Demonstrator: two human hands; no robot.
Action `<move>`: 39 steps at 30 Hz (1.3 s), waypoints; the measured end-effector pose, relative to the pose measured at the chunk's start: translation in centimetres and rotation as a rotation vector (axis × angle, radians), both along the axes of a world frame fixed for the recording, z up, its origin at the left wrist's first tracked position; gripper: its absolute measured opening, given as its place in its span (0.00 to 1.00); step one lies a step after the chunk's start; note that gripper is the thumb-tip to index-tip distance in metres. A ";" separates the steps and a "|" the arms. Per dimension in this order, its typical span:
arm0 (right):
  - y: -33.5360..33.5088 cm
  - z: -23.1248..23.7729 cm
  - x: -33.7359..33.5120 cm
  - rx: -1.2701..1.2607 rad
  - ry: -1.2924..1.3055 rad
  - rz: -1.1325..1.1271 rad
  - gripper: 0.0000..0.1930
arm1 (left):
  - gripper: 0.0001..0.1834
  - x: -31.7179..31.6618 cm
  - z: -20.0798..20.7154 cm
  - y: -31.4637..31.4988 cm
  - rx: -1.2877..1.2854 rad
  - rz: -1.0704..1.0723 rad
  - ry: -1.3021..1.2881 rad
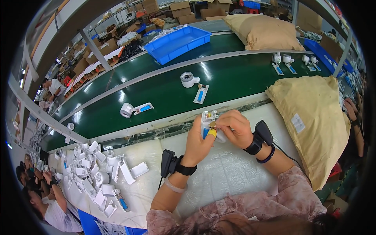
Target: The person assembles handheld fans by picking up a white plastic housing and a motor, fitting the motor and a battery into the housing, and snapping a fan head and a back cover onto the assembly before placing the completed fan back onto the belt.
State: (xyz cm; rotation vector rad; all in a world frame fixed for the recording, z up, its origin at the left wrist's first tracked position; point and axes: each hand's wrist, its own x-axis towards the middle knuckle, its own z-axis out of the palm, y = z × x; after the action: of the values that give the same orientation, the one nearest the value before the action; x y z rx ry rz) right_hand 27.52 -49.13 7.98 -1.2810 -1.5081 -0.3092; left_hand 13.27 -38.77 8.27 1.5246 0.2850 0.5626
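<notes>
My left hand (199,144) is closed around an opened white plastic housing (204,119) with a blue battery inside it. Something yellow wraps the left thumb's tip. Beside that thumb, a small tan piece (212,124) sits at the housing. My right hand (236,128) pinches right at this piece from the other side; its fingertips hide what they hold. Beyond my hands, on the green conveyor belt (164,96), lies a round white unit (188,79) joined to an open handle with a blue battery. Another such unit (127,110) lies farther left.
White plastic parts (92,166) are heaped on the padded table (231,176) at left. A large tan sack (313,117) stands at right, another sack (263,32) beyond the belt. A blue tray (178,44) rests at the back. Other people sit at the left.
</notes>
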 end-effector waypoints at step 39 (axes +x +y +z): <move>0.0 -0.1 0.2 -0.059 0.064 0.068 0.09 | 0.21 0.0 -0.2 -0.3 0.404 0.145 0.036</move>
State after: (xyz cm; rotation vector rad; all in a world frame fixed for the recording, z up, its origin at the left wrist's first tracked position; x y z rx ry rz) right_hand 27.76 -49.12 7.86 -1.2705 -1.5120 -0.1790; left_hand 13.32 -39.05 8.04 1.9160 0.3245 0.7404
